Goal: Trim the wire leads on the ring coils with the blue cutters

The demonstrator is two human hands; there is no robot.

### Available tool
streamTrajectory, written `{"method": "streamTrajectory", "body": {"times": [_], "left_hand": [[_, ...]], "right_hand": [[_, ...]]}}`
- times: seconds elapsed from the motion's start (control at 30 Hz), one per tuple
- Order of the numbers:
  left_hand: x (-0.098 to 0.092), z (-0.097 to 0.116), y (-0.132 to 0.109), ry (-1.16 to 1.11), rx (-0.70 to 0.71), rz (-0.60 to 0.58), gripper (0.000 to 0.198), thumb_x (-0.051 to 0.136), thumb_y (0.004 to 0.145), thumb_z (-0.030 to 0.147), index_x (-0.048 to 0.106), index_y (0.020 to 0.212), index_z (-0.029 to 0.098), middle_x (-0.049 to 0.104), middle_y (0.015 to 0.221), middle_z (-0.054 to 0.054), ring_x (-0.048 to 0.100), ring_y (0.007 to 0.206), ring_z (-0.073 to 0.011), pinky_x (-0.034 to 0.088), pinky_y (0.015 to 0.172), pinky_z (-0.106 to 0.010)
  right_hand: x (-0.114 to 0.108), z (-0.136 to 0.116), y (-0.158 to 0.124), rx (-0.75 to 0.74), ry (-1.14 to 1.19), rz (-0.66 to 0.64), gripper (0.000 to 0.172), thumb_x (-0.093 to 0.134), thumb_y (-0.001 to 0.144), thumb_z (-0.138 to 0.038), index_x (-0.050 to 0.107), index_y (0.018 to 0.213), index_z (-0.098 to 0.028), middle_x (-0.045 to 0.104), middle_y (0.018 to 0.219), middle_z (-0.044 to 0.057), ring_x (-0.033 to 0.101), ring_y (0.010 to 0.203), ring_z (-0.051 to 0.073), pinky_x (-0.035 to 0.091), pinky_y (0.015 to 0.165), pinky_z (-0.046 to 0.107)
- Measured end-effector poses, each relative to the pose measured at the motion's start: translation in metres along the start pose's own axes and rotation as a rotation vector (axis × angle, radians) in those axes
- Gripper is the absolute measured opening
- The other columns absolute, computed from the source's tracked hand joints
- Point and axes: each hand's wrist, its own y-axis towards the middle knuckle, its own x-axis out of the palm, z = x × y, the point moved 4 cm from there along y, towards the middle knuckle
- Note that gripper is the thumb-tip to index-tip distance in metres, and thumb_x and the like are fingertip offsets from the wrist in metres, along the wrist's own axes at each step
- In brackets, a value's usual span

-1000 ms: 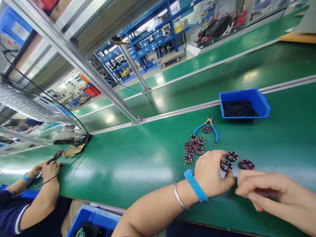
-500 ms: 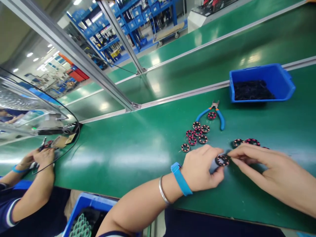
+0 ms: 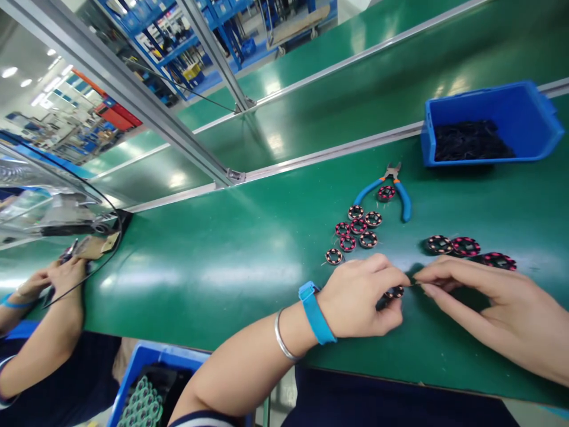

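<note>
My left hand [image 3: 360, 293] is closed on a small ring-shaped motor stator [image 3: 395, 292], black with copper-coloured windings, which its fingers partly hide. Close by on the right, my right hand [image 3: 493, 305] pinches thumb and forefinger together at what looks like a fine wire from that stator. Beyond the right hand lie a copper-toned stator [image 3: 440, 244] and two pinkish-red ones, the nearer red stator [image 3: 498, 261] partly covered by the hand. A loose group of several stators [image 3: 358, 226] rests ahead of my left hand. Blue-handled cutting pliers [image 3: 405, 201] lie behind them, spread around one red stator [image 3: 386, 193].
A blue bin [image 3: 493, 161] of dark parts stands at the back right of the green bench [image 3: 213, 261]. Metal posts [image 3: 146, 110] rise from the rail. A co-worker's hands [image 3: 62, 274] are at the far left, beside a black cable. Below sits another blue bin [image 3: 127, 379] with green rings.
My left hand has turned the stator so the fingers cover more of it. The right hand has moved slightly away from the stator, still pinching. The view has shifted a little.
</note>
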Motion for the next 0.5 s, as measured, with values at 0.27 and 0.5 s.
{"method": "streamTrajectory", "body": {"times": [0.27,0.5], "left_hand": [[0.0015,0.0016,0.0024,0.027,-0.038,-0.047,0.030,0.061,0.103,0.028,0.079,0.124,0.016,0.078,0.114,-0.010,0.078,0.091,-0.0206,0.070,0.091,-0.035],[0.0019,0.0023,0.0031,0.025,-0.028,-0.055,0.026,0.061,0.102,0.026,0.078,0.119,0.016,0.076,0.110,-0.009,0.075,0.088,-0.0203,0.070,0.088,-0.036]], "right_hand": [[0.0030,-0.0036,0.0026,0.013,0.022,-0.034,0.050,0.069,0.109,-0.071,0.082,0.083,-0.030,0.082,0.075,0.002,0.078,0.060,0.020,0.061,0.057,0.028],[0.0028,0.0020,-0.0005,-0.006,-0.011,-0.058,0.043,0.067,0.111,-0.062,0.082,0.086,-0.030,0.082,0.078,0.002,0.078,0.063,0.020,0.062,0.060,0.029]]}}
